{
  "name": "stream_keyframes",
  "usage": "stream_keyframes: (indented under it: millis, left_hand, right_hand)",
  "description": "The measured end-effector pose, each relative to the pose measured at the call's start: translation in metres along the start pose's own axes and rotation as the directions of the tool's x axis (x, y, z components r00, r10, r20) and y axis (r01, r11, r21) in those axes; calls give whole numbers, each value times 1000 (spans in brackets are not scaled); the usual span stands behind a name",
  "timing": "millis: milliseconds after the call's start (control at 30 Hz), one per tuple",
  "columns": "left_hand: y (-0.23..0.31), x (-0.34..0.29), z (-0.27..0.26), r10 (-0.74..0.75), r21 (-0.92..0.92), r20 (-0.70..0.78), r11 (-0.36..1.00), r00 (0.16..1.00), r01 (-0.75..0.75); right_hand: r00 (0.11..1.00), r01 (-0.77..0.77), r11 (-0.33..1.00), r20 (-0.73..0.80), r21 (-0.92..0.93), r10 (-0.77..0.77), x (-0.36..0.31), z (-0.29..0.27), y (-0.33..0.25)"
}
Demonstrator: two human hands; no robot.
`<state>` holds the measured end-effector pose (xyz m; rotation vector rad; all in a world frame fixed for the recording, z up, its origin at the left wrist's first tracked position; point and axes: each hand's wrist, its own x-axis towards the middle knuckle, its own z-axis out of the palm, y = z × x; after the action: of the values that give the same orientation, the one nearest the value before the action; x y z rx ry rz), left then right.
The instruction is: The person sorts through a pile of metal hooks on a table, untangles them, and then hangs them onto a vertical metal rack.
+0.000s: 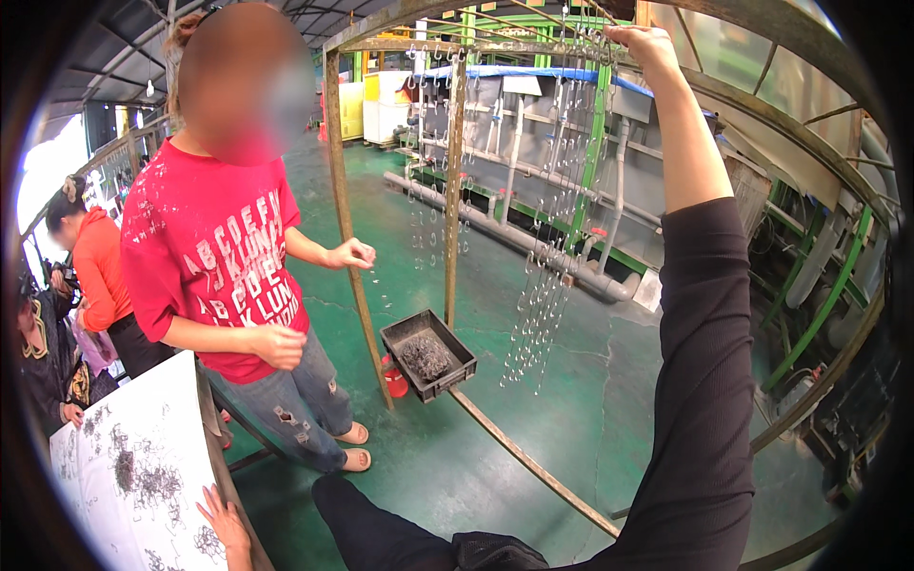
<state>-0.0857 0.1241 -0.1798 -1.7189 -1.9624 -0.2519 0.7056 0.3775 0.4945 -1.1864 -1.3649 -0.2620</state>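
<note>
My right arm is raised high, and my right hand [644, 48] pinches at the top of a hanging strand of small metal hooks [569, 114] beside the frame's upper bar. Several such strands dangle together, their shiny lower pieces [535, 319] hanging above the floor. At the lower left, my left hand [224, 521] rests with fingers spread on a white-topped table [90, 490]. Beside it lie loose piles of dark wire pieces [152, 476]. A black plastic crate [460, 373] holds a heap of similar dark pieces [426, 358].
A person in a red shirt [224, 238] stands at left, hands raised near the rusty frame post [345, 209]. Shorter hook strands [419, 143] hang farther back. A wooden bar [533, 464] crosses low. Others [103, 257] work at far left; grey pipes [514, 233] run behind.
</note>
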Motion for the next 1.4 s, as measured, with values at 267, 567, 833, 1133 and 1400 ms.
stream_keyframes:
  millis: [267,567,833,1133,1400]
  left_hand:
    - [-3,0,12,-11,44,10,999,1000,11]
    - [15,9,-25,-86,-90,137,991,987,99]
    - [39,22,-57,-69,-18,235,997,970,75]
    - [63,30,-124,-88,126,358,991,930,45]
    - [75,38,-128,-86,149,374,988,923,31]
  right_hand:
    - [973,-105,994,-210,-29,97,-10,-5,-1]
    - [992,-65,997,-108,28,68,25,-10,33]
    - [975,-113,987,-178,112,132,-68,-31,-4]
    - [816,-568,820,81,-70,572,-328,12,230]
    - [615,-631,709,355,-315,704,-471,53,297]
